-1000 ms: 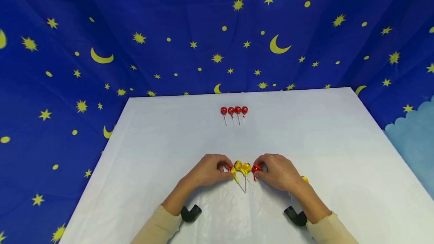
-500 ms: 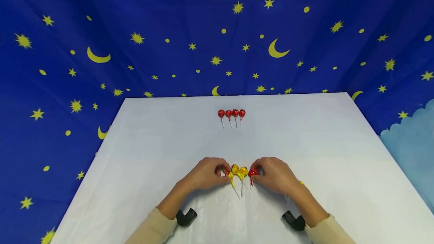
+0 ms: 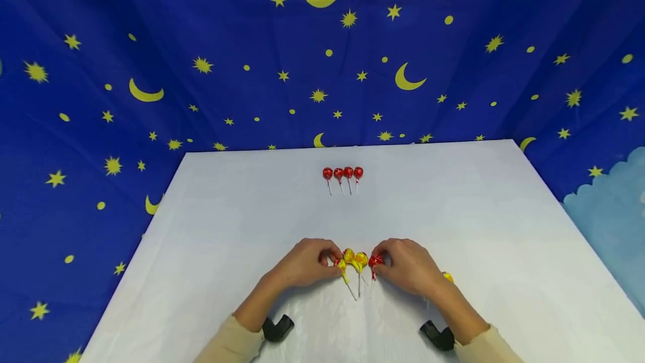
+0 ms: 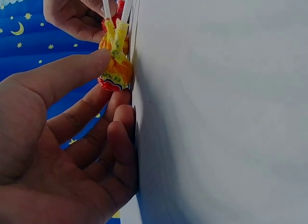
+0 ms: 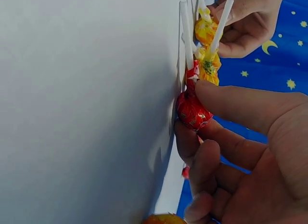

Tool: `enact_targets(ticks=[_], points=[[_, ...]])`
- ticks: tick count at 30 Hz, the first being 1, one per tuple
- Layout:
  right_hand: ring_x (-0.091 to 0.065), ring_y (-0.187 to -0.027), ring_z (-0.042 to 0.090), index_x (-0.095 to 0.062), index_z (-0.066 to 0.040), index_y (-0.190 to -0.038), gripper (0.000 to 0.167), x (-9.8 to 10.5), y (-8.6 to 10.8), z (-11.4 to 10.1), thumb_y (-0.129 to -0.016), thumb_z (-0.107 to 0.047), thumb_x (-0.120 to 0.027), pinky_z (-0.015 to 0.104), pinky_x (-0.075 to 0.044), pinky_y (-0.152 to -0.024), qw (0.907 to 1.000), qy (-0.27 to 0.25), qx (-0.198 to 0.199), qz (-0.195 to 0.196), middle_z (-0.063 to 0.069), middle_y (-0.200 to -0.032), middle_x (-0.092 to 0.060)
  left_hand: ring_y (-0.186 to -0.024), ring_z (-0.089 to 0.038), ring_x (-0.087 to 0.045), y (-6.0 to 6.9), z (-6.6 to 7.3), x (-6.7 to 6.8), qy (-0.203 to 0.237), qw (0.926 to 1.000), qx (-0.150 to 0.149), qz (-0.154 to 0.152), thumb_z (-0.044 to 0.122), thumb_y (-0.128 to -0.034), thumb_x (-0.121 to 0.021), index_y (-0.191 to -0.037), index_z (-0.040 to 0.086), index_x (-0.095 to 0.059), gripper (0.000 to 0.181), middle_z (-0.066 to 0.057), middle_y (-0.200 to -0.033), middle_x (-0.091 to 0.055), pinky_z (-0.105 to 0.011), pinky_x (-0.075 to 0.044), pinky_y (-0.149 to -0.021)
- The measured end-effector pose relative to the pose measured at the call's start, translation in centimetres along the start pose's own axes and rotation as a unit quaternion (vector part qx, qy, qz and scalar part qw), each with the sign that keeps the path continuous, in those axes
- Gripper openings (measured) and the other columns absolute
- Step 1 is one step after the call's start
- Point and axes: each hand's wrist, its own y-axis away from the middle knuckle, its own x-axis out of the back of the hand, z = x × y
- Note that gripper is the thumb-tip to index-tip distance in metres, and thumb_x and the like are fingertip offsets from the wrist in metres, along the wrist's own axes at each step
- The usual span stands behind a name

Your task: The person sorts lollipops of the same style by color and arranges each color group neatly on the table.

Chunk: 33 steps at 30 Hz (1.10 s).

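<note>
My left hand point(image 3: 308, 262) pinches a yellow lollipop point(image 4: 117, 65) by its wrapped head, thumb on one side and fingers on the other. My right hand point(image 3: 407, 265) grips a red lollipop point(image 5: 193, 111) between thumb and fingers, its white stick toward me. Two more yellow lollipops, one of them a yellow-wrapped lollipop point(image 3: 361, 259) with its stick pointing toward me, lie between the hands. Their heads sit close together near the held ones. In the right wrist view, a yellow lollipop point(image 5: 210, 65) is right beside the red one.
A row of several red lollipops point(image 3: 348, 173) lies toward the back of the white table point(image 3: 242, 200). Another yellow lollipop point(image 3: 447, 277) is partly hidden behind my right forearm. Black straps point(image 3: 437, 336) sit by both wrists. A blue star-patterned cloth point(image 3: 232, 43) hangs behind.
The head view has shifted a little, so the whole scene sits slightly lower and further left. Both hands keep their holds, with hardly any movement against the lollipops.
</note>
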Motion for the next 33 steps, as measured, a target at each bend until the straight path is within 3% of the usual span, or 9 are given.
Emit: enact_targets(ticks=[6, 11, 17, 22, 26, 33], points=[[-0.060, -0.084, 0.014, -0.072, -0.023, -0.087, 0.018, -0.3, 0.3, 0.3, -0.074, -0.030, -0.082, 0.039, -0.046, -0.074, 0.9997, -0.025, 0.004, -0.002, -0.013, -0.088, -0.064, -0.068, -0.004, -0.054, 0.0, -0.1, -0.1, 0.006, 1.0000, -0.003, -0.003, 0.025, -0.0832, -0.077, -0.098, 0.019, -0.069, 0.018, 0.013, -0.080, -0.059, -0.024, -0.045, -0.062], [-0.054, -0.072, 0.008, -0.072, -0.022, -0.089, 0.017, 0.2, 0.0, 0.7, -0.076, -0.029, -0.081, 0.034, -0.043, -0.066, 0.9990, -0.038, 0.023, -0.006, -0.013, -0.087, -0.064, -0.068, -0.004, -0.054, 0.0, -0.2, -0.3, 0.005, 1.0000, -0.002, 0.001, 0.026, -0.0835, -0.076, -0.099, 0.019, -0.069, 0.019, 0.013, -0.080, -0.059, -0.024, -0.046, -0.063], [-0.046, -0.057, 0.011, -0.072, -0.020, -0.092, 0.018, 2.0, -1.0, 1.2, -0.077, -0.028, -0.080, 0.030, -0.038, -0.051, 0.9979, -0.061, 0.004, -0.023, -0.009, -0.073, -0.058, -0.068, -0.005, -0.054, 0.3, -0.3, -0.3, -0.001, 0.9999, 0.005, 0.015, 0.026, -0.0833, -0.077, -0.100, 0.017, -0.069, 0.020, 0.012, -0.079, -0.058, -0.025, -0.046, -0.064], [-0.049, -0.060, 0.015, -0.073, -0.017, -0.098, 0.022, 3.4, -2.6, 2.1, -0.079, -0.027, -0.079, 0.031, -0.040, -0.053, 0.9964, -0.081, -0.012, -0.023, -0.005, -0.083, -0.062, -0.068, -0.004, -0.054, 0.3, -0.4, -0.1, 0.000, 0.9998, -0.006, 0.018, 0.024, -0.0829, -0.077, -0.099, 0.016, -0.069, 0.020, 0.013, -0.080, -0.059, -0.024, -0.046, -0.064], [-0.050, -0.064, 0.016, -0.073, -0.015, -0.100, 0.022, 4.0, -4.4, 2.9, -0.081, -0.026, -0.078, 0.033, -0.042, -0.055, 0.9957, -0.092, -0.003, -0.008, -0.003, -0.091, -0.066, -0.068, -0.004, -0.054, 0.3, -0.5, 0.0, -0.002, 0.9998, -0.008, 0.020, 0.025, -0.0828, -0.077, -0.099, 0.016, -0.069, 0.020, 0.013, -0.079, -0.058, -0.024, -0.045, -0.064], [-0.053, -0.073, 0.019, -0.073, -0.011, -0.102, 0.023, 4.2, -7.6, 3.8, -0.082, -0.023, -0.077, 0.034, -0.044, -0.063, 0.9943, -0.107, -0.006, 0.007, 0.001, -0.096, -0.068, -0.067, -0.005, -0.053, 0.2, -0.5, -0.1, -0.001, 0.9998, 0.004, 0.020, 0.026, -0.0828, -0.077, -0.098, 0.018, -0.069, 0.019, 0.012, -0.076, -0.058, -0.024, -0.045, -0.063]])
